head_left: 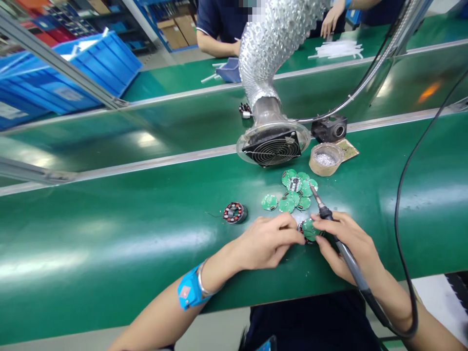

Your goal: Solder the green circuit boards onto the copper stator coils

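Observation:
A round green circuit board [309, 228] lies on top of a motor stator [304, 238] at the front of the bench, and parts of both are covered by fingers. My left hand [272, 240] is closed in a pinch at their left edge. In my right hand [349, 243] a soldering iron [347, 258] rests, its tip pointing up and away over the loose boards. Thumb and fingers of that hand also touch the right side of the board. Several loose round circuit boards [292, 192] lie just beyond. Left of them stands another motor stator [235, 213] with a thin wire sticking out.
A fume extractor fan [272, 148] hangs from a silver duct [274, 44] above the boards. Behind them are a tub of metal shavings [324, 158] and a black soldering stand [329, 129]. The iron's cable [400, 195] loops at right. Co-workers and blue bins [95, 68] are across.

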`<state>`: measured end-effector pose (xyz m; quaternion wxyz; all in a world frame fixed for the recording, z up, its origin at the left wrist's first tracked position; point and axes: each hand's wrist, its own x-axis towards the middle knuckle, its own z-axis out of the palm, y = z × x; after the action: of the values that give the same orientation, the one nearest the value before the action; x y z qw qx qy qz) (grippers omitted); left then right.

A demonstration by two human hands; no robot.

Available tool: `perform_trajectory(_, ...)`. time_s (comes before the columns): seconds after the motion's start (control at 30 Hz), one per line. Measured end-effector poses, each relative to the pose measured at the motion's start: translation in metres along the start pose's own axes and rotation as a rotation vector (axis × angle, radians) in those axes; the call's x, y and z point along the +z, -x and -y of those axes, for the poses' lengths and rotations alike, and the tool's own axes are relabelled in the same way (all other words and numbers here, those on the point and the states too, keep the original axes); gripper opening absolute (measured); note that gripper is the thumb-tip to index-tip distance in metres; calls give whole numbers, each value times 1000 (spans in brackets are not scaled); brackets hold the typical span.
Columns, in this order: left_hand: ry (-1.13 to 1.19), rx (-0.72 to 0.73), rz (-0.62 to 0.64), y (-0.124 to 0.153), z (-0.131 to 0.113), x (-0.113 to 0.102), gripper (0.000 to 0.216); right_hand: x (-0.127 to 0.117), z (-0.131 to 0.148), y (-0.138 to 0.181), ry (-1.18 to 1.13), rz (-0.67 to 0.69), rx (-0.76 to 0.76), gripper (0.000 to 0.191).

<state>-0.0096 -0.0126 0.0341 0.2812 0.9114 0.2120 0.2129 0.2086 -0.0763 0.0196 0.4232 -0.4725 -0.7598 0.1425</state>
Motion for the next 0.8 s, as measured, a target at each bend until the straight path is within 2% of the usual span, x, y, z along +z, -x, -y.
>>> perform_trajectory(0.03, -19, 38, 46, 1, 2, -1, 17, 1, -1, 0, 1, 0, 3, 36)
perform_trajectory(0.1, 30, 46, 51, 2, 4, 4, 14, 2, -2, 1, 5, 2, 18, 37)
perform_trajectory(0.2, 290, -85, -49, -3, -2, 16, 15, 2, -3, 4, 4, 19, 46, 37)
perform_trajectory(0.3, 476, -219, -76, -12, -12, 23, 12, 1, -5, 6, 3, 44, 65, 38)
perform_trajectory(0.47, 557, -413, -55, -23, -18, 18, 12, -8, -4, -3, -59, 72, 126, 38)
perform_trajectory(0.6, 556, -460, -27, -28, -17, 13, 10, -12, -1, -18, -167, 60, 100, 35)
perform_trajectory(0.8, 592, -531, -60, -26, -15, 15, 9, -8, 2, -28, -155, 109, 58, 36)
